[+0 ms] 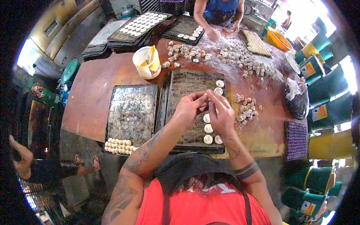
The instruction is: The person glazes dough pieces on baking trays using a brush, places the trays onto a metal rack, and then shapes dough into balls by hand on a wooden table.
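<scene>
Both hands meet over a dark baking tray (187,80), fingertips pinched together. My left hand (186,109) and my right hand (222,117) hold a small piece of dough (206,95) between them, mostly hidden by the fingers. Flat white dough discs (208,128) lie along the tray's right side, some covered by my right hand and forearm. To the right of that hand is a pile of floured brownish lumps (247,109). Left of my left forearm, another dark tray (131,101) carries rows of pale dough balls (119,144) at its near end.
A white bucket (144,67) with a yellow handle sticking out stands beyond the trays. Stacked trays (127,39), more floured lumps (247,62) and a co-worker's arm (202,20) are across the table (90,93). A black bag (297,101) and purple tray (296,140) flank the right edge.
</scene>
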The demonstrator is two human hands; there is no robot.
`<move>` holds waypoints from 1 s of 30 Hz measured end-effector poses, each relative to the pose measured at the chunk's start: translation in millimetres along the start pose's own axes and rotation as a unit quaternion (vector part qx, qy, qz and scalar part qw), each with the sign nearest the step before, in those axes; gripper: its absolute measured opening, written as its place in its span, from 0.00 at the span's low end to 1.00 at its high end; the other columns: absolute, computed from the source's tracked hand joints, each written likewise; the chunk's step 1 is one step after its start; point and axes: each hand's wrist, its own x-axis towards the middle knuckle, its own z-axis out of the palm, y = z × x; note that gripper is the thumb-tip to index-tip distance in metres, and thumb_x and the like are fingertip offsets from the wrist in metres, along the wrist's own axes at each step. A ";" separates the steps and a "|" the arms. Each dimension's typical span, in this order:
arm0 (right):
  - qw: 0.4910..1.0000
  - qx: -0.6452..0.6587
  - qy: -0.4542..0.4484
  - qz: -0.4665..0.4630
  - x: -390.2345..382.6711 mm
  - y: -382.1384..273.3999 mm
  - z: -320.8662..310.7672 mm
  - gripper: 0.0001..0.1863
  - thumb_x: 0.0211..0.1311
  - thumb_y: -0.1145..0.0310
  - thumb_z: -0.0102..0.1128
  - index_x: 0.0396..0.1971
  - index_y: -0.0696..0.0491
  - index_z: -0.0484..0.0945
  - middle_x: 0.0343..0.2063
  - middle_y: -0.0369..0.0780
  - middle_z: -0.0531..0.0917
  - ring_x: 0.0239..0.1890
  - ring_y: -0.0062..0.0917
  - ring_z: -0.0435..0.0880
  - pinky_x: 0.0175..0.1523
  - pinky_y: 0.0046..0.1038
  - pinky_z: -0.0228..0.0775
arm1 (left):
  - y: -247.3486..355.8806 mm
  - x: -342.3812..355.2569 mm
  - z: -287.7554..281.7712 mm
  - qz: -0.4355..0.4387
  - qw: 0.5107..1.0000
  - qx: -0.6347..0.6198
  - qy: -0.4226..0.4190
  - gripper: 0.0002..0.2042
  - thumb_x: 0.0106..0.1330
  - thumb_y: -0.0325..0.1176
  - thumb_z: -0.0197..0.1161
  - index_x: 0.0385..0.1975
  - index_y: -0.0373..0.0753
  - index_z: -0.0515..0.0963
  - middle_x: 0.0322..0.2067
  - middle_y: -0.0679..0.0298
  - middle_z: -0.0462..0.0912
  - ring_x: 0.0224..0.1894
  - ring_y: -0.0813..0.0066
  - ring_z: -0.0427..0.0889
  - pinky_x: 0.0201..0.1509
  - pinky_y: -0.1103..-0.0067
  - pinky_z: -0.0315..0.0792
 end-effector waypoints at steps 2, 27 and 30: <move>0.994 0.027 -0.100 0.042 -0.5 6.2 -9.7 0.15 0.59 0.74 0.69 0.47 0.52 0.85 0.64 0.47 0.78 0.69 0.43 0.74 0.68 0.39 0.70 | 0.0 -1.1 -10.0 -0.003 0.999 0.042 0.018 0.16 0.68 0.31 0.71 0.52 0.31 0.79 0.42 0.64 0.84 0.41 0.77 0.83 0.44 0.80 0.79; 0.924 -0.204 -0.295 0.133 -22.2 151.2 44.8 0.23 0.65 0.66 0.64 0.58 0.58 0.78 0.55 0.48 0.80 0.60 0.40 0.77 0.62 0.42 0.70 | -91.0 -27.3 -78.3 0.063 0.837 0.512 0.181 0.30 0.68 0.30 0.67 0.69 0.35 0.66 0.64 0.52 0.74 0.69 0.60 0.71 0.71 0.69 0.65; 0.947 -0.175 -0.257 0.084 -47.8 137.1 48.6 0.33 0.64 0.56 0.62 0.64 0.62 0.71 0.72 0.50 0.64 0.73 0.48 0.61 0.75 0.46 0.56 | -69.0 -64.3 -106.7 0.048 0.893 0.378 0.239 0.22 0.69 0.26 0.65 0.63 0.34 0.72 0.59 0.57 0.78 0.62 0.68 0.75 0.66 0.73 0.69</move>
